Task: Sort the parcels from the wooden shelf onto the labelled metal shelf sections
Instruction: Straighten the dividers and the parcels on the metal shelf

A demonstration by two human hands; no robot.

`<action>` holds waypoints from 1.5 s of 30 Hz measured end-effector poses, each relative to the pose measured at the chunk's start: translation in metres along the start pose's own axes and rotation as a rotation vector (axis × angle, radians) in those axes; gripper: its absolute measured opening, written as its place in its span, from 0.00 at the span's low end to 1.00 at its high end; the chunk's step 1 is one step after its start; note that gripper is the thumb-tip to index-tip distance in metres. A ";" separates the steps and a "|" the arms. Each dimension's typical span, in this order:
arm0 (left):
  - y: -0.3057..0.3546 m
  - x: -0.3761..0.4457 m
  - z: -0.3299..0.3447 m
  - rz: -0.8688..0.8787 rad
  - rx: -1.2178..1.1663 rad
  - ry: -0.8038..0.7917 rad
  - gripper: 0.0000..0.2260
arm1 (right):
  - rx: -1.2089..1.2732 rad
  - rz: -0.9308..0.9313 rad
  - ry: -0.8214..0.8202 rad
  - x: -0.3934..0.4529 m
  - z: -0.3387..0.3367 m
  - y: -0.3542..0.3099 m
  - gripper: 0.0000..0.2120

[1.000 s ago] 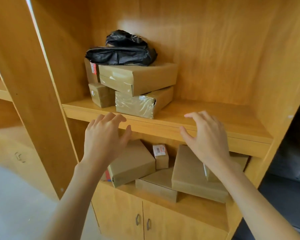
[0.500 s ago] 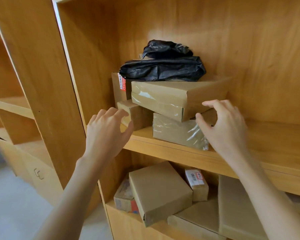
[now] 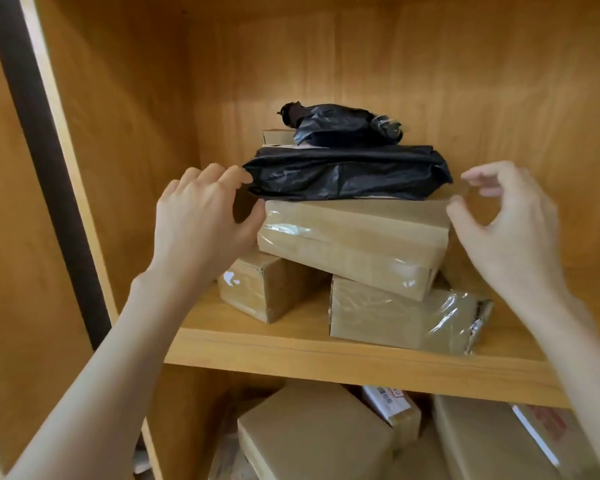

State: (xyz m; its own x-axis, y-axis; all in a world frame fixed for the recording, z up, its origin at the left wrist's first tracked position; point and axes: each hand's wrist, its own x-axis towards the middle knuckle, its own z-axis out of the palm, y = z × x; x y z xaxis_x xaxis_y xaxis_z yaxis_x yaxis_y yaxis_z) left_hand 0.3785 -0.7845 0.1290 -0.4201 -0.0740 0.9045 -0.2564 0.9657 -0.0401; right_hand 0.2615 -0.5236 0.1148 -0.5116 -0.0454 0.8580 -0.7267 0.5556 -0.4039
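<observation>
Left hand [image 3: 201, 223] touching taped box [image 3: 354, 244], right hand [image 3: 510, 230] beside it, neither gripping

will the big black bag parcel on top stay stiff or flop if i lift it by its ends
The large black bag parcel looks wrinkled and soft, so it probably sags. Its glossy plastic may slip. The small black bag resting on it would likely slide off.

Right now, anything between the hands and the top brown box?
Nothing visible. The left hand is at the top brown box's left end, the right hand by its right end. Two black bags lie on it.
</observation>
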 end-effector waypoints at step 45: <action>0.055 0.116 0.009 -0.557 -1.434 -0.287 0.36 | 0.727 0.390 -0.414 0.116 0.013 -0.044 0.30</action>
State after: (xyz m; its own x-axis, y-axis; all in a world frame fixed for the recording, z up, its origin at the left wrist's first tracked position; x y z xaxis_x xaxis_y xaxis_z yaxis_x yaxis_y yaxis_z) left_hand 0.3083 -0.7422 0.2280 -0.7467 -0.3710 0.5521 0.5114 0.2106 0.8331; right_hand 0.2287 -0.5640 0.2283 -0.8020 -0.3359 0.4939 -0.5057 -0.0581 -0.8607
